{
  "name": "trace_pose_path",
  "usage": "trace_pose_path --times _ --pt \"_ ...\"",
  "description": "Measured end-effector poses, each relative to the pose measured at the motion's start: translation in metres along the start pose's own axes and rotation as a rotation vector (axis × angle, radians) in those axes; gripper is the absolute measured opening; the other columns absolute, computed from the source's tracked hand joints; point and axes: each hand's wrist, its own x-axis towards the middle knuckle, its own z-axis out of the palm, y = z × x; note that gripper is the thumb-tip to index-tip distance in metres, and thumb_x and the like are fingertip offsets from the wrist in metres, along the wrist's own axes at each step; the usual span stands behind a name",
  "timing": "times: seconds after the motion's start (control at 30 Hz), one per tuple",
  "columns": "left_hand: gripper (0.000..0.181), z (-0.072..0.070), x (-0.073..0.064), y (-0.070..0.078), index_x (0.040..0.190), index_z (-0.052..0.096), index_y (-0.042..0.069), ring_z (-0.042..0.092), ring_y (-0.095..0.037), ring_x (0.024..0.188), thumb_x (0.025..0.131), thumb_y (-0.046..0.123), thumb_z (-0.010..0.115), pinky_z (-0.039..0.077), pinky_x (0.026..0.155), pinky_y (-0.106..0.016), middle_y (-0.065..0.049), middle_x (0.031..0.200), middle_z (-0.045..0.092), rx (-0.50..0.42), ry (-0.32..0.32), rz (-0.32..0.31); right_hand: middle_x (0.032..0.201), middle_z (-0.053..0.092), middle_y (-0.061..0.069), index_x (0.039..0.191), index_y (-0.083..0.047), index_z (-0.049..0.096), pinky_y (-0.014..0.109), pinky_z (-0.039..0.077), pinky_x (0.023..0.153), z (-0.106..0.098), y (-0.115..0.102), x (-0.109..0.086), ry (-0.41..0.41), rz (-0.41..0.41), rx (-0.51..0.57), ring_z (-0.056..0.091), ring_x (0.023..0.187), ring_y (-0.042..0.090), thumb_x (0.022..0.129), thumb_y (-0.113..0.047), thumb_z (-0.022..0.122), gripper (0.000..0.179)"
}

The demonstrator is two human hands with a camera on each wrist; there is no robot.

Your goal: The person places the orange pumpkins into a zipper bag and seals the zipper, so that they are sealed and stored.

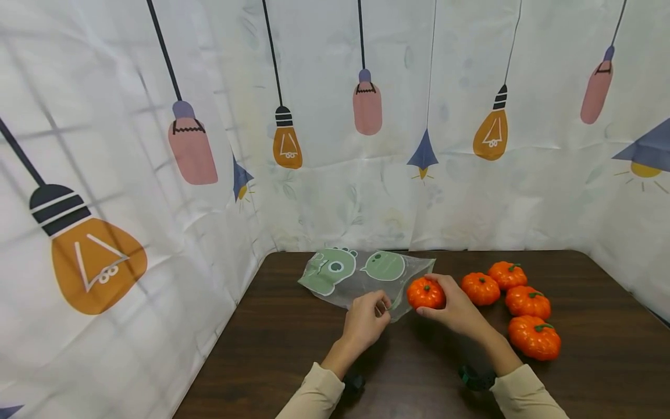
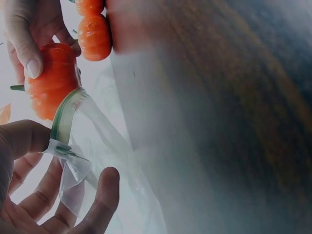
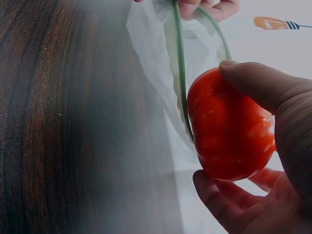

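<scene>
A small orange pumpkin (image 1: 425, 293) with a green stem is gripped between the thumb and fingers of my right hand (image 1: 456, 308). My left hand (image 1: 366, 319) pinches the edge of a clear zip bag (image 1: 361, 290) printed with green cartoon figures. In the left wrist view, the bag's green-lined mouth (image 2: 62, 117) is spread apart beside the pumpkin (image 2: 53, 78). From the right wrist, the pumpkin (image 3: 229, 126) sits right at the bag's opening, against its green rim (image 3: 181, 73). How far it reaches inside cannot be told.
Several more orange pumpkins (image 1: 534, 337) stand on the dark wooden table (image 1: 262, 355) to the right of my right hand. White curtains (image 1: 324, 198) printed with lamps hang behind the table and along its sides. Dark wrist straps lie under both wrists.
</scene>
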Motion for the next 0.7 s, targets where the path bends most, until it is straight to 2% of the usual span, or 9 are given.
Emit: trace_pose_path --times 0.37,0.7 --pt "0.016 0.0 0.001 0.0 0.084 0.063 0.022 0.063 -0.011 0.071 0.083 0.01 0.074 0.044 0.06 -0.02 0.005 0.079 0.067 -0.001 0.052 0.032 0.136 0.054 0.021 0.144 -0.004 0.047 0.055 0.053 0.095 0.008 0.008 0.001 -0.032 0.003 -0.015 0.06 0.113 0.032 0.083 -0.039 0.085 0.08" --pt "0.017 0.0 0.002 0.0 0.084 0.062 0.023 0.059 -0.004 0.071 0.086 0.011 0.074 0.045 0.062 -0.018 0.006 0.08 0.066 -0.023 0.072 0.05 0.136 0.057 0.022 0.142 0.0 0.045 0.055 0.053 0.095 0.017 0.009 0.001 -0.091 0.041 -0.024 0.062 0.112 0.032 0.082 -0.041 0.086 0.084"
